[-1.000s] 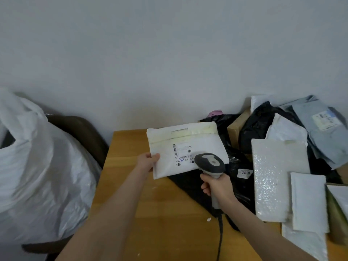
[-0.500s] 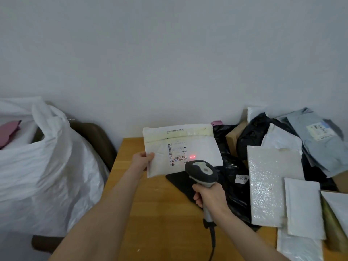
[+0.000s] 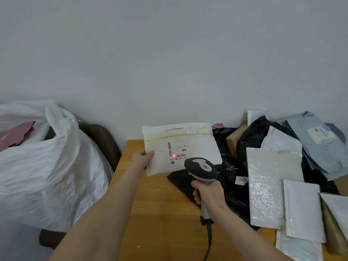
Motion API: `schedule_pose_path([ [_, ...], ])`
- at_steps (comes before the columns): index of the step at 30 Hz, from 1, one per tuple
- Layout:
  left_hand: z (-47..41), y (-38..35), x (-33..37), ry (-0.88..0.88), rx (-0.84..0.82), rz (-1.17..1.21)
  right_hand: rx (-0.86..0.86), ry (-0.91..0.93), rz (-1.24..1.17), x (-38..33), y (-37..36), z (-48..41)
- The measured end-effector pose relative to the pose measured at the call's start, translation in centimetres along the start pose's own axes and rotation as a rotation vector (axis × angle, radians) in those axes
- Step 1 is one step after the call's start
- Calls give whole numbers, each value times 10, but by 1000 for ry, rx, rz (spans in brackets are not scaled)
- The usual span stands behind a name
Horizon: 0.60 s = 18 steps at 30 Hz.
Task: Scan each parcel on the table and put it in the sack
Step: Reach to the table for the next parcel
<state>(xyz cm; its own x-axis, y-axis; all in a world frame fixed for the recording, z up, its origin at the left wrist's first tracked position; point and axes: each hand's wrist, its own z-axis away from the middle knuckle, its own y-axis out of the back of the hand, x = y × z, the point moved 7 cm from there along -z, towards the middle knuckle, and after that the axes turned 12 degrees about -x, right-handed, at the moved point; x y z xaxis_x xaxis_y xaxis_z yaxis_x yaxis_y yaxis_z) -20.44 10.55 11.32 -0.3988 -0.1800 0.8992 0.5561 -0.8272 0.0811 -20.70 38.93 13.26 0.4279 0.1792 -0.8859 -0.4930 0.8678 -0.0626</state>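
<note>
We're looking in on a makeshift parcel-sorting corner, more mailroom than home: bubble mailers (image 3: 267, 185) and black poly bags (image 3: 252, 134) are piling up on a wooden table (image 3: 160, 223) against a bare wall (image 3: 169, 53). A corded barcode scanner (image 3: 200, 169) is throwing its red dot onto the label (image 3: 177, 150) of a white mailer (image 3: 199, 146), and a big white sack (image 3: 47, 166) is gaping alongside.

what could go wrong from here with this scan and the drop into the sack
1. The red dot sits at the left end of the lower barcode on the white parcel, so the scanner may misread.
2. The left hand has a grip only on the parcel's left edge; it could slip on the way to the sack.
3. The cable below the right hand might snag.
</note>
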Motion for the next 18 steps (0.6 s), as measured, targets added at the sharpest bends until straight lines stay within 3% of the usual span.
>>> schedule_pose_path([
  [18,26,4,9,-40,30,-31,-91,43,-29,-4,-1,15],
])
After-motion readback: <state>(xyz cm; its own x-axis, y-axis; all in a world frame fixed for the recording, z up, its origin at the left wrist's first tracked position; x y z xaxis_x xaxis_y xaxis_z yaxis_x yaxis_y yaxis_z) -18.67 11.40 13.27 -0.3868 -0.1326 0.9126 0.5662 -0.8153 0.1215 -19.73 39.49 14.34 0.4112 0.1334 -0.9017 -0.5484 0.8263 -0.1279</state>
